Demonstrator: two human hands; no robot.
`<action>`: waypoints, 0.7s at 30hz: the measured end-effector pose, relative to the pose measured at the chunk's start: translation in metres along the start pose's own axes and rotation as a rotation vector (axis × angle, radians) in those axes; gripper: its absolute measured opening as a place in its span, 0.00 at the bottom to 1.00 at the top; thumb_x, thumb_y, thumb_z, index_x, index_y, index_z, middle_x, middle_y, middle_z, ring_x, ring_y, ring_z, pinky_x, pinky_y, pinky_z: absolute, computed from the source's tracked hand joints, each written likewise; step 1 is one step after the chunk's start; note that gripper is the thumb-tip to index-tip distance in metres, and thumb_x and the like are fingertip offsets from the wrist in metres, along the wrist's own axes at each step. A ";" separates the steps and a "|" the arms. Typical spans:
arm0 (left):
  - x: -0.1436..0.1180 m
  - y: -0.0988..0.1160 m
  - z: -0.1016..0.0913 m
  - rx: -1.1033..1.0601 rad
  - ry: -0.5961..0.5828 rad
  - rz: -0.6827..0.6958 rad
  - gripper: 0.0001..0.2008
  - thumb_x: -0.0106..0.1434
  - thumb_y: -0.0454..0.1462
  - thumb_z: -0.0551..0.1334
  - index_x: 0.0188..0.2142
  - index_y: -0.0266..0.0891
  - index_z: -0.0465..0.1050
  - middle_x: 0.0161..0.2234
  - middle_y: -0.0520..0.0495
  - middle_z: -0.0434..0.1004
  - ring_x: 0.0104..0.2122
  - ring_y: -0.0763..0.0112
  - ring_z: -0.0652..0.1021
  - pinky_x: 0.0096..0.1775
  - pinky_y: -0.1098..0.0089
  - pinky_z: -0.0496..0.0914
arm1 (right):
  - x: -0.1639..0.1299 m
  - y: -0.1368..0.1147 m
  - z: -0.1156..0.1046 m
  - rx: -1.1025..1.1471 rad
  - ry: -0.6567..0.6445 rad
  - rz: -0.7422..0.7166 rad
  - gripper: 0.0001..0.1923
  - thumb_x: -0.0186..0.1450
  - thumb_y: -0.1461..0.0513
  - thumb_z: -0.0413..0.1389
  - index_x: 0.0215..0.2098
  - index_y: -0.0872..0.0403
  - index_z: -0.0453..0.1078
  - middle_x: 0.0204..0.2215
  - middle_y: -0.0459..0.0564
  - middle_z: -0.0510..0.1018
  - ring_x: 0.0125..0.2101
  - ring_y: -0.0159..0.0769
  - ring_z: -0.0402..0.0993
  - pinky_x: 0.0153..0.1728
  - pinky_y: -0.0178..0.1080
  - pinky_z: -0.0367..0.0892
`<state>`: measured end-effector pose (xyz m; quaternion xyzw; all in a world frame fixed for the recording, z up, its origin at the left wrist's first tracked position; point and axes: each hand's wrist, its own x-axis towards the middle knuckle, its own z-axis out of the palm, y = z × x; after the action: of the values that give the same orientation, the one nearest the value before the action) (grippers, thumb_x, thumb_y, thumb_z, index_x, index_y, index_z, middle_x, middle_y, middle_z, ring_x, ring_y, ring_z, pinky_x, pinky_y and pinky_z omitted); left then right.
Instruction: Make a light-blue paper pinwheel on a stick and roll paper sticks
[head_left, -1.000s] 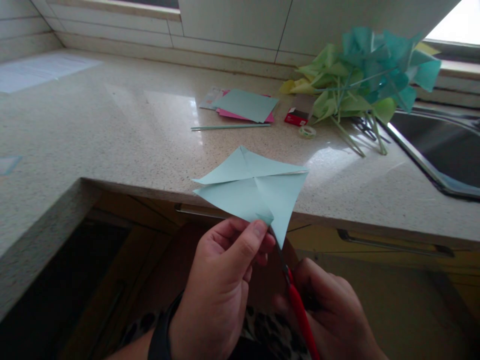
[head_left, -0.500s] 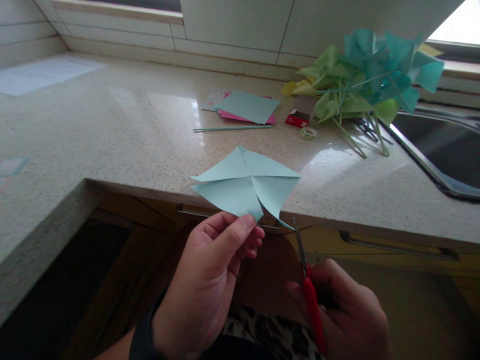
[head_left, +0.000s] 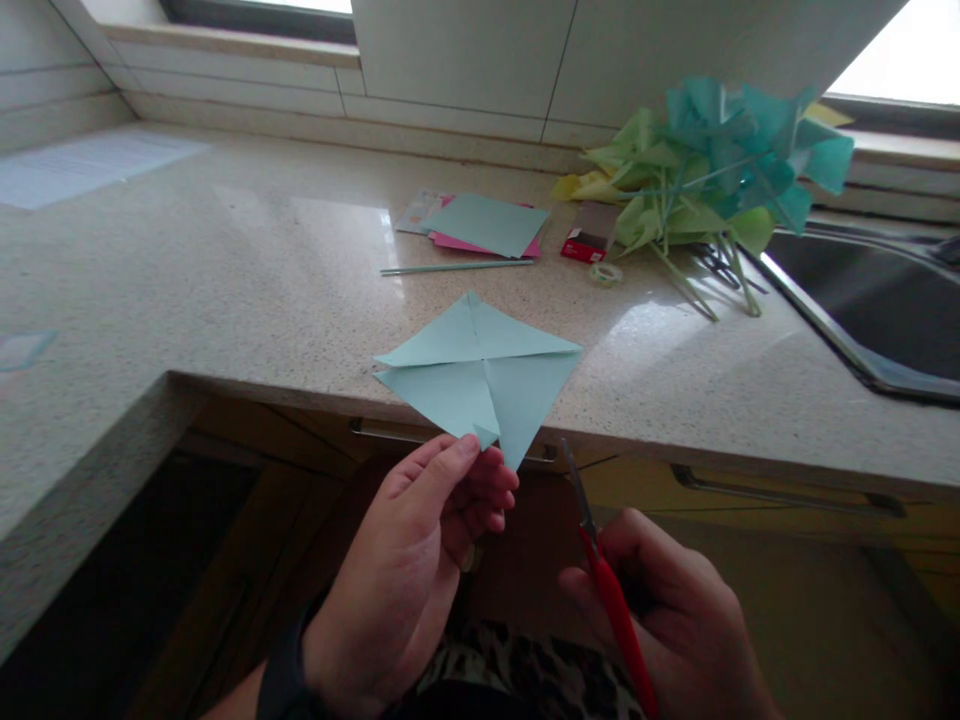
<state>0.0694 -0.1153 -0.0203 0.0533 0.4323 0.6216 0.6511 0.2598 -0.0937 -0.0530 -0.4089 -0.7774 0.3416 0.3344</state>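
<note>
My left hand point(head_left: 420, 540) pinches the near corner of a light blue square of paper point(head_left: 442, 390) between thumb and fingers. The paper is turned like a diamond, with slits running from its corners towards the middle. Its near tip is bent up a little at my thumb. Lower right, my right hand point(head_left: 675, 610) is closed around a pair of red-handled scissors point(head_left: 611, 600). The scissors' blades look closed and point up and away, apart from the paper.
Further back on the counter point(head_left: 285, 290) lie pink and blue paper sheets point(head_left: 487, 225), thin sticks point(head_left: 457, 268), a red box point(head_left: 585, 243) and a tape roll point(head_left: 605, 274). Green and blue paper pinwheels point(head_left: 697, 165) are heaped beside the sink point(head_left: 885, 310). Printed sheets point(head_left: 97, 165) lie far left.
The paper's right near flap, earlier curled down and apart, now lies flatter beside the left one. My right hand with the scissors has shifted slightly left; the view has tilted a little.
</note>
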 end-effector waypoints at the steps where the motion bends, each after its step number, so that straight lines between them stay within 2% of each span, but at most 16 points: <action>1: 0.000 -0.001 -0.001 0.005 -0.003 -0.010 0.10 0.66 0.41 0.66 0.33 0.35 0.79 0.31 0.47 0.81 0.30 0.74 0.77 0.32 0.75 0.71 | 0.000 0.000 0.000 -0.002 -0.003 0.013 0.18 0.65 0.57 0.61 0.25 0.50 0.58 0.16 0.37 0.59 0.16 0.25 0.54 0.14 0.30 0.52; 5: 0.003 -0.004 -0.005 0.032 -0.045 -0.042 0.11 0.66 0.40 0.66 0.31 0.34 0.79 0.29 0.47 0.80 0.29 0.74 0.76 0.31 0.75 0.70 | 0.001 0.002 0.002 0.000 -0.031 0.052 0.18 0.66 0.56 0.61 0.24 0.50 0.57 0.16 0.37 0.59 0.16 0.26 0.53 0.15 0.30 0.51; 15: 0.008 0.001 -0.009 0.215 -0.103 -0.062 0.10 0.59 0.39 0.71 0.28 0.33 0.78 0.27 0.48 0.79 0.25 0.77 0.72 0.30 0.76 0.66 | 0.005 0.007 0.006 0.092 -0.082 0.208 0.17 0.66 0.55 0.60 0.25 0.51 0.59 0.18 0.39 0.63 0.19 0.27 0.56 0.17 0.31 0.54; 18: 0.009 0.000 -0.009 0.329 -0.099 -0.019 0.08 0.59 0.38 0.71 0.29 0.34 0.79 0.27 0.47 0.79 0.25 0.77 0.72 0.29 0.76 0.66 | 0.008 0.002 0.008 0.171 0.018 0.205 0.17 0.65 0.56 0.61 0.25 0.51 0.61 0.17 0.39 0.64 0.17 0.27 0.56 0.16 0.30 0.54; 21: 0.010 -0.001 -0.010 0.416 -0.063 0.022 0.08 0.57 0.37 0.72 0.29 0.34 0.79 0.27 0.47 0.79 0.25 0.75 0.72 0.30 0.75 0.66 | 0.016 -0.010 0.009 0.245 0.157 0.203 0.15 0.64 0.56 0.63 0.24 0.51 0.64 0.17 0.41 0.69 0.17 0.27 0.62 0.15 0.29 0.59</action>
<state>0.0628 -0.1119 -0.0319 0.2106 0.5301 0.5239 0.6326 0.2415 -0.0865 -0.0462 -0.4668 -0.6562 0.4330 0.4051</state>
